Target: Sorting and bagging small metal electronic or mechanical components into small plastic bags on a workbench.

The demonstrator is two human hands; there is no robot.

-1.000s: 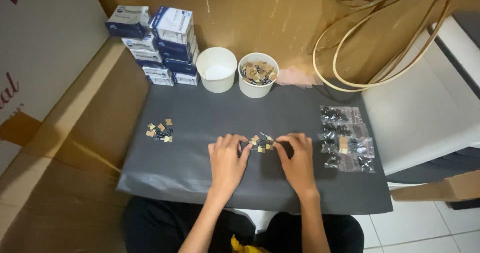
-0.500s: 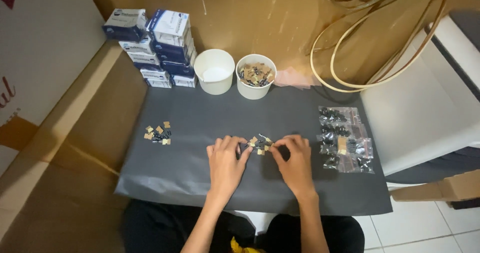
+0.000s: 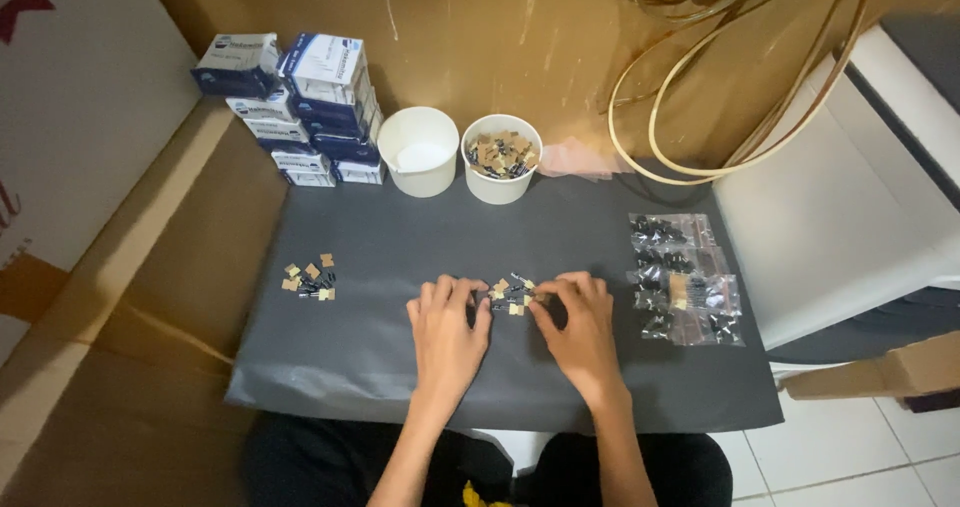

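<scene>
Single head-worn view, steeply downward, fairly near over grey mat (image 3: 400,257)

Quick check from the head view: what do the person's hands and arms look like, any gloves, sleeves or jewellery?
Both the left hand and the right hand are bare, without gloves. The forearms are uncovered as far as the frame shows, no sleeves. No rings, watch or bracelets are visible on either.
</scene>
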